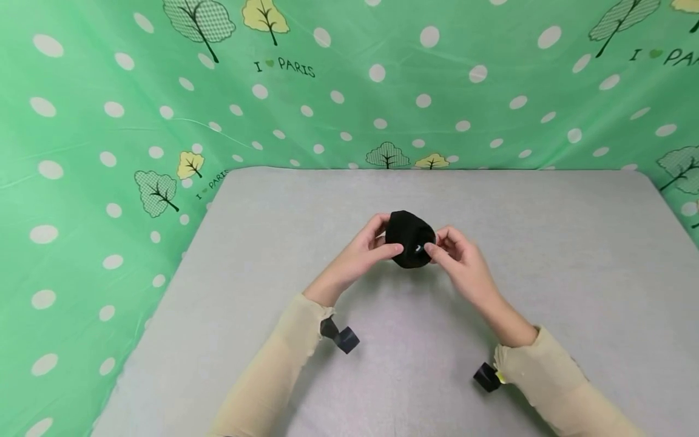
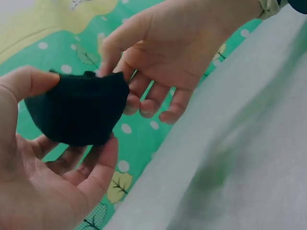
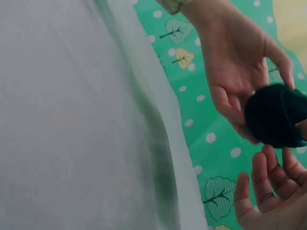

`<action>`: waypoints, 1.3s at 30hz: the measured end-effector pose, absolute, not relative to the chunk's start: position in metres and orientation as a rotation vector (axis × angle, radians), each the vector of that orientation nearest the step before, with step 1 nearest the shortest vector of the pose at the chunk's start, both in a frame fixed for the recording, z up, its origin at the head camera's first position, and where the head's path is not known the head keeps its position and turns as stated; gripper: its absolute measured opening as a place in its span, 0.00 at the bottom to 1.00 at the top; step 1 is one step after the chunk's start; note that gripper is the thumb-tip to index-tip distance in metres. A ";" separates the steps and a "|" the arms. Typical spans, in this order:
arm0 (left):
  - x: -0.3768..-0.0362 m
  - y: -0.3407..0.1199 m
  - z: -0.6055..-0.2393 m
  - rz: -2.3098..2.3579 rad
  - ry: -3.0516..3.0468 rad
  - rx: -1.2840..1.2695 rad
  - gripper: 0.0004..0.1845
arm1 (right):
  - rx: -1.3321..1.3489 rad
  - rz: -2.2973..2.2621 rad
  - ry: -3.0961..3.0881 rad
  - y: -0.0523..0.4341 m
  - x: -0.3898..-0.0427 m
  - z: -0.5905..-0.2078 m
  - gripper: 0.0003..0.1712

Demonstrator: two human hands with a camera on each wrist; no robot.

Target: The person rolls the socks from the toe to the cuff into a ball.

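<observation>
Hiding part of black bundle: hands, left and right.

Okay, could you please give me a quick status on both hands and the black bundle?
Left hand grips black fabric bundle, thumb and fingers curled round it. Right hand pinches its right edge. Bundle held above grey table. Nothing in the way.
</observation>
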State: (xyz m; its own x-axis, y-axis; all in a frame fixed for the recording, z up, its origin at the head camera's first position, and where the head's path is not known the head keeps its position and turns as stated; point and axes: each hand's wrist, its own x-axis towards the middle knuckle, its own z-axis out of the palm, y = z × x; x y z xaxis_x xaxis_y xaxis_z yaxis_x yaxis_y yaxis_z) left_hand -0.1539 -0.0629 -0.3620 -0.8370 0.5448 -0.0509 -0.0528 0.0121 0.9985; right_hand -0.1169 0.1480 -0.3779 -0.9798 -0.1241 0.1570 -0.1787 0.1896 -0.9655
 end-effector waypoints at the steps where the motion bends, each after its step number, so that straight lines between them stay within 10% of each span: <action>1: -0.153 -0.063 -0.362 1.870 1.892 0.502 0.27 | 0.311 1.913 -2.411 0.149 -0.118 -0.378 0.07; 14: -0.153 -0.050 -0.363 1.814 2.181 0.420 0.29 | 0.633 1.825 -2.340 0.154 -0.121 -0.384 0.06; 39: -0.174 -0.029 -0.370 1.432 2.413 0.430 0.40 | -0.020 2.173 -2.635 0.161 -0.176 -0.380 0.33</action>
State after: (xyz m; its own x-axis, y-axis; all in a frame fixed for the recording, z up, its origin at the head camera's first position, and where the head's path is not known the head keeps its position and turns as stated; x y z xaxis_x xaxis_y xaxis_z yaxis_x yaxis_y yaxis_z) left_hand -0.1735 -0.0287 -0.3705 -0.9096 0.4022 -0.1045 0.1010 0.4577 0.8834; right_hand -0.1760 0.1606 -0.3801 -0.9628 -0.1628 -0.2159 0.1809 0.2056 -0.9618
